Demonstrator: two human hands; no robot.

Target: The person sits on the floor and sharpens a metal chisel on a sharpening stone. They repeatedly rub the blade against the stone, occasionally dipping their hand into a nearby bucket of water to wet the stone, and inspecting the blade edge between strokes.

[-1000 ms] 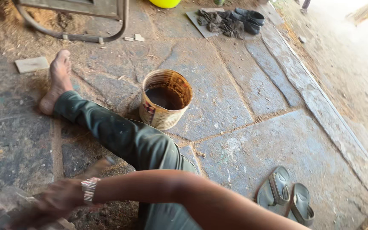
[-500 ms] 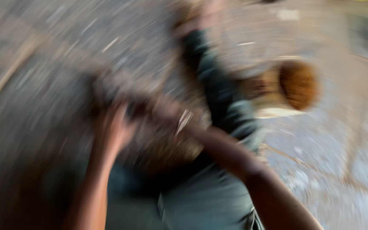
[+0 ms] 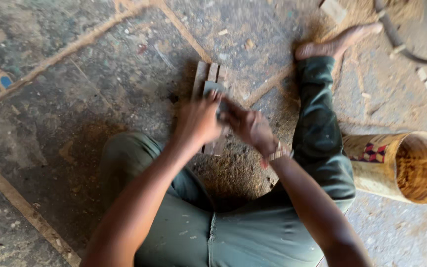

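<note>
Both hands meet over a small grey block (image 3: 212, 87) resting on wooden strips (image 3: 204, 79) that lie on the stone floor (image 3: 75, 84), between the person's legs; the left hand (image 3: 198, 121) is clenched on the block's near end, fingers curled over it; the right hand (image 3: 248, 126), with a watch at the wrist, presses against the same block, though motion blur hides its exact grip; sawdust covers the floor around the strips; a cylindrical bucket (image 3: 396, 165) stands just beside the right knee, toward the floor's right edge.
</note>
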